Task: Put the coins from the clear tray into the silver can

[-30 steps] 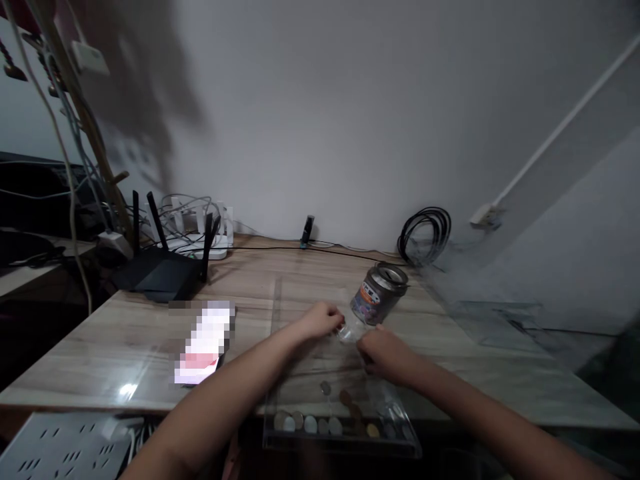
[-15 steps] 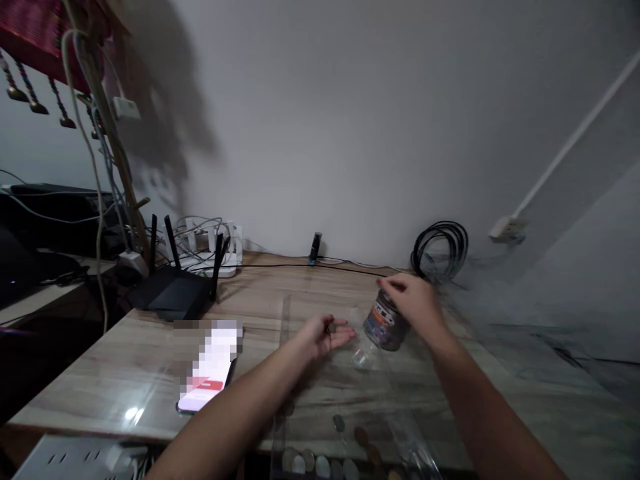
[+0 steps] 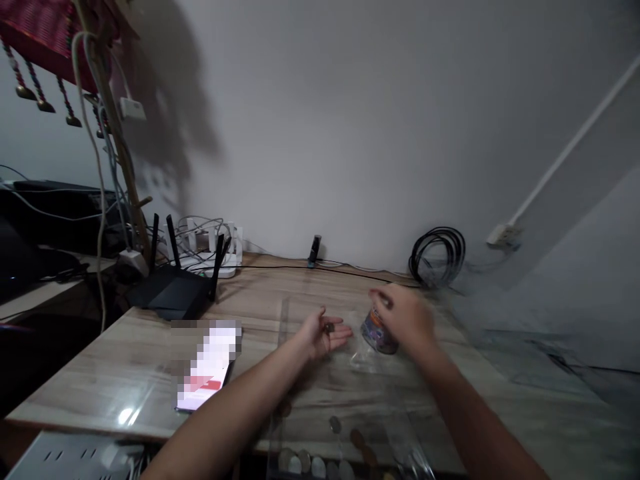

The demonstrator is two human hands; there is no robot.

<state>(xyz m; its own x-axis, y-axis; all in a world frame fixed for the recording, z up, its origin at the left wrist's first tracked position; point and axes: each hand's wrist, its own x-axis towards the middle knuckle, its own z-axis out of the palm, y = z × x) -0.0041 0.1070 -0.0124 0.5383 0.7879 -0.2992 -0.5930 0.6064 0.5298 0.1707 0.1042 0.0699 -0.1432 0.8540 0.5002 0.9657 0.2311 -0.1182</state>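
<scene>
My left hand point(image 3: 327, 335) lies palm up with its fingers stretched out; a small dark coin point(image 3: 329, 327) rests on the palm. To its right stands a can with a colourful label point(image 3: 375, 333), partly covered by my right hand point(image 3: 405, 319). The right hand is blurred, its thumb and forefinger closed together at the can's upper part; anything between them is hidden. Several silver and brown coins point(image 3: 318, 467) lie at the bottom edge, by clear plastic point(image 3: 415, 450). A crumpled clear plastic piece point(image 3: 363, 360) sits between my left hand and the can.
A lit phone point(image 3: 207, 367) lies left of my left forearm. Behind it are a black router point(image 3: 173, 293) and a white router point(image 3: 225, 267). A small dark upright object point(image 3: 314, 251) and a coiled black cable point(image 3: 437, 257) stand along the wall. A power strip point(image 3: 65, 457) is at lower left.
My right hand has moved slightly left and down across the front of the can, covering more of it. The left hand stays almost in place, and the coin on its palm now shows more clearly.
</scene>
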